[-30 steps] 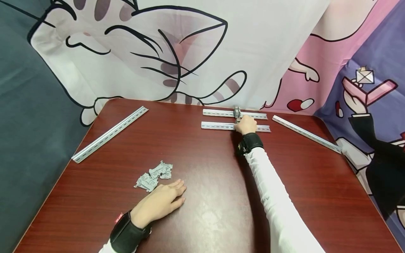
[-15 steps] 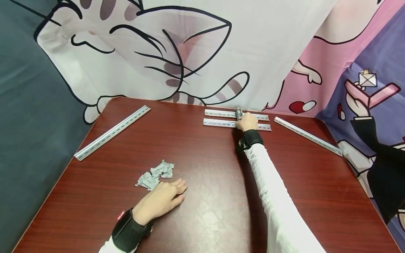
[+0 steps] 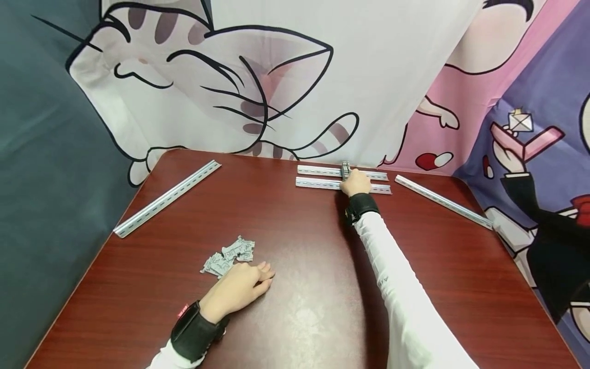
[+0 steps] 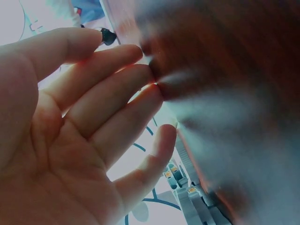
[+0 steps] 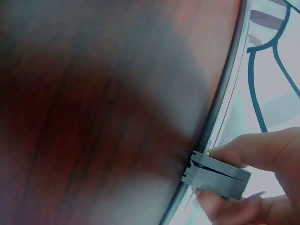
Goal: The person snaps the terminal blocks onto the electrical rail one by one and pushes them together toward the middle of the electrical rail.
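In the right wrist view my right hand [image 5: 262,173] pinches grey terminal blocks [image 5: 218,176] between thumb and fingers, against a metal rail. From the head view, this right hand [image 3: 356,183] is over the front one of two parallel slotted DIN rails [image 3: 318,183]. Just beyond its fingers, a grey terminal block [image 3: 345,169] stands across the back rail [image 3: 318,170]. My left hand [image 3: 239,288] rests palm down on the table beside a pile of grey terminal blocks [image 3: 230,255]. Its fingers [image 4: 112,93] look extended in the left wrist view, holding nothing.
One more slotted rail [image 3: 168,198] lies slanted at the left table edge, and another rail [image 3: 442,201] slants along the right. A printed cloth [image 3: 392,77] hangs behind the brown table [image 3: 322,266].
The head view has shifted slightly. My right fingers have edged toward the back rail, and the gap before the block there no longer shows. The left hand stays beside the pile.
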`<state>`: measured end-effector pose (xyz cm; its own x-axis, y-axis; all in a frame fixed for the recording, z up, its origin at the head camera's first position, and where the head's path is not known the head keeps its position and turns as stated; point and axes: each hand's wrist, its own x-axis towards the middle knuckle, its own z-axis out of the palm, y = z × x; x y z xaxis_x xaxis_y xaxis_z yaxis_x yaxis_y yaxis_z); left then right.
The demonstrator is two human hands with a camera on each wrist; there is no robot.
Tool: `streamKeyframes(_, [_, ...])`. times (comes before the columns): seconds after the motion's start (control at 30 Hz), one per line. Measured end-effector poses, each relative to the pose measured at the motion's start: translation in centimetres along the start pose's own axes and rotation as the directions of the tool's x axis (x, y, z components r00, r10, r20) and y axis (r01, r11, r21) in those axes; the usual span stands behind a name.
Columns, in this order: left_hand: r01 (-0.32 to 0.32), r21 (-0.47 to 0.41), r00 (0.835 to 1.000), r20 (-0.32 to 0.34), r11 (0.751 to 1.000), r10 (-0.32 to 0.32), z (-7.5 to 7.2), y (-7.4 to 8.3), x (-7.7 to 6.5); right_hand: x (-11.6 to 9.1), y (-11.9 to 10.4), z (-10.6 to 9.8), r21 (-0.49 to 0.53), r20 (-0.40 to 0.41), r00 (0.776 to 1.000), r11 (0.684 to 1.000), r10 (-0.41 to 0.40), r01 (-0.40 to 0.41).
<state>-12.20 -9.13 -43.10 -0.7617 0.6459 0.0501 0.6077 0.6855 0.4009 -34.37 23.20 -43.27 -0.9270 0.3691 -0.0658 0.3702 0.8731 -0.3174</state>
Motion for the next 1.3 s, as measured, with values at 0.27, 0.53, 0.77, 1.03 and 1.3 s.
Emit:
streamKeyframes(0.27, [0.003, -0.030, 1.000, 0.015, 1.000, -0.003, 0.9, 0.0, -0.5, -0.6, 4.7, -1.2, 0.098, -0.005, 1.000, 0.995, -0.026, 0.026])
streamKeyframes(0.53, [-0.005, -0.027, 1.000, 0.015, 1.000, 0.006, 0.6, -0.1, -1.0, 1.0, 13.9, -2.5, -0.054, -0.033, 0.999, 0.998, 0.038, -0.039])
streamKeyframes(0.77, [0.002, -0.029, 1.000, 0.014, 1.000, -0.001, 0.8, 0.0, -1.2, 1.4, 18.6, -2.4, -0.137, 0.224, 0.957, 0.979, 0.181, -0.153])
streamKeyframes(1.03, [-0.021, -0.009, 0.999, -0.036, 1.000, 0.021, 0.5, 0.0, -1.1, 2.1, 19.1, -3.2, -0.136, 0.313, 0.939, 0.985, 0.145, -0.107])
streamKeyframes(1.3, [-0.006, -0.023, 0.999, -0.040, 1.000, 0.005, 0.2, -0.2, -0.3, 0.7, 17.1, -6.0, -0.199, 0.338, 0.926, 0.975, 0.167, -0.103])
